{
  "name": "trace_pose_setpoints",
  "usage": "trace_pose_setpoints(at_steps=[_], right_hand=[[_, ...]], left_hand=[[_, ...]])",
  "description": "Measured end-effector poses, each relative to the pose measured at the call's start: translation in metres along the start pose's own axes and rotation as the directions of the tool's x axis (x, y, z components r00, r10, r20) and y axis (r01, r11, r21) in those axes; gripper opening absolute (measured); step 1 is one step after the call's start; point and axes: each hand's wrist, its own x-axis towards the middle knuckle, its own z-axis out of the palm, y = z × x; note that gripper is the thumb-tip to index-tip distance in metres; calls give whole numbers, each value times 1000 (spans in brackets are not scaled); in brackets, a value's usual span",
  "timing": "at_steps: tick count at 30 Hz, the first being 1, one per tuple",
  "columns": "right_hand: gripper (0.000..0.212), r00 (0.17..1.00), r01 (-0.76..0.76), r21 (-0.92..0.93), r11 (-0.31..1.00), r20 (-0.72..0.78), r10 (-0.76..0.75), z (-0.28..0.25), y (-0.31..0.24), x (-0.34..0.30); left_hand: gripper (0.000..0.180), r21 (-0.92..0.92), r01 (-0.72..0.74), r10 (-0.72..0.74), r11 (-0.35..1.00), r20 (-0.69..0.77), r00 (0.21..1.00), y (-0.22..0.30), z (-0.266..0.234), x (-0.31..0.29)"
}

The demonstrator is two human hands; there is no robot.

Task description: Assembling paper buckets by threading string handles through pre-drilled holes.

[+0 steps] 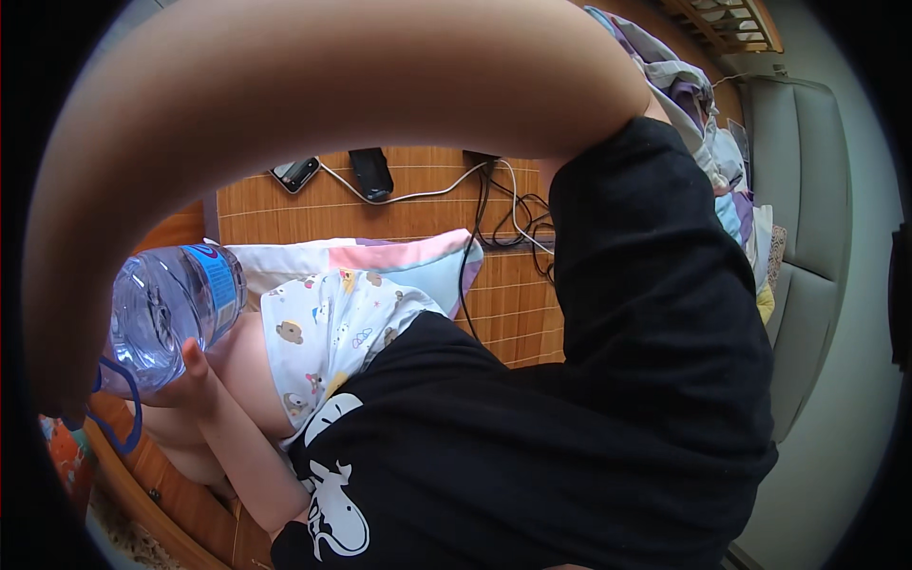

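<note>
A large clear plastic water bottle (157,309) with a light-blue label lies tilted at the left, over my bare legs. Its blue loop handle (128,432) hangs at the lower-left end. My left hand (190,380) supports the bottle from the near side, thumb raised against the plastic and the other fingers hidden behind it. My right arm arches across the top of the view and comes down on the far left. There my right hand (68,408) is bent in shadow beside the handle end; what its fingers close on is hidden.
A slatted bamboo mat (518,304) holds a phone (296,175), a black case-like object (370,174) and tangled cables (489,204). A striped pastel cloth (408,252) lies by my patterned shorts. Bedding (684,90) and a grey padded headboard (793,180) are at the right.
</note>
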Motion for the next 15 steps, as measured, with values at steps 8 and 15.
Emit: trace_pose_setpoints(at_steps=[8, 15], right_hand=[[36, 982, 84, -29, 996, 172, -78, -70, -79, -49], [36, 940, 144, -100, 985, 325, -104, -81, -90, -53]], left_hand=[[110, -57, 70, -66, 996, 74, 995, -21, -20, -18], [113, -161, 128, -107, 979, 136, 985, -28, -20, -27]])
